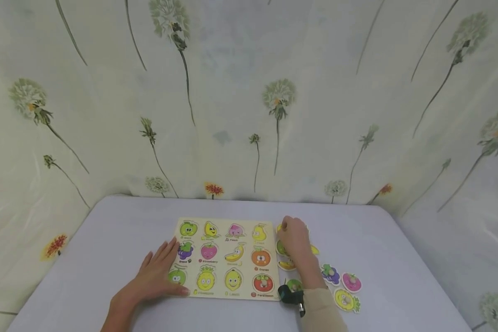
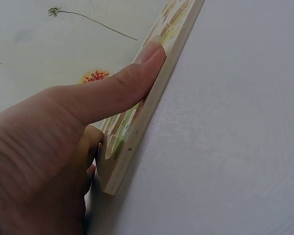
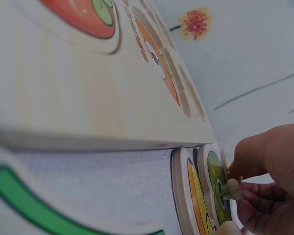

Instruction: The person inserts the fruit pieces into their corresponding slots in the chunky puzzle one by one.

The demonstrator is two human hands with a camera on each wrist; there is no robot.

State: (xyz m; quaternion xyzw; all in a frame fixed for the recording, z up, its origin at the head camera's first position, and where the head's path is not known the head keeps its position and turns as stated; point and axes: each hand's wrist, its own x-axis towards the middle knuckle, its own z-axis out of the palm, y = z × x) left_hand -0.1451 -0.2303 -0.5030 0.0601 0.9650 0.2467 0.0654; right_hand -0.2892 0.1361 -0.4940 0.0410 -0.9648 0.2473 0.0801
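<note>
My left hand rests on the left edge of a wooden fruit puzzle board, fingers extended. In the left wrist view, its thumb presses on the board's front margin. Just right of the board, my right hand bends over loose knobbed pieces; thumb and index finger pinch at a yellow fruit piece, mostly hidden by the hand. Close to those fingers in the right wrist view are a round green piece with a knob and a yellow piece. A red persimmon piece with a knob sits in the board.
Right of my right forearm lie a purple grape piece, a pink strawberry piece and a yellow pineapple piece. Another green piece is partly covered by the wrist camera. A flowered curtain hangs behind the white table.
</note>
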